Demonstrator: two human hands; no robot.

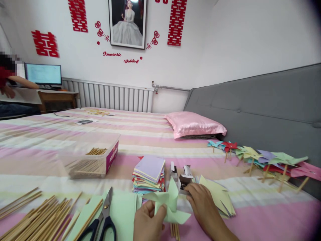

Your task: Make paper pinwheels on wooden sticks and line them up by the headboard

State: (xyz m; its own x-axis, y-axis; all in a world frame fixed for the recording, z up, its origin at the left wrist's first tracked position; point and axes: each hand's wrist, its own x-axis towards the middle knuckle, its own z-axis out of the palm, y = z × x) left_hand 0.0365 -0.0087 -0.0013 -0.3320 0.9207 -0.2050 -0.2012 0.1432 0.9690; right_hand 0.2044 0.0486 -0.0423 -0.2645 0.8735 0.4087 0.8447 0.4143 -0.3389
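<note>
Left hand (146,222) pinched a green pinwheel (170,205), right hand (204,209) lay on a stapler (185,177), grip unclear, paper stack (149,174) behind, scissors (105,217) and sticks (37,217) leftward.

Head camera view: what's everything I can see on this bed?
pale green folded paper pinwheel: one, held, bottom centre
stack of coloured paper squares: one, purple on top, centre
silver metal staplers: two, beside stack
black-handled scissors: one, lower left
tan wooden sticks: many, lower left
clear plastic box of sticks: one, left
finished paper pinwheels on sticks: several, mixed colours, right
pink satin pillow: one, by headboard
left hand: holds pinwheel
right hand: touches nearer stapler
</note>
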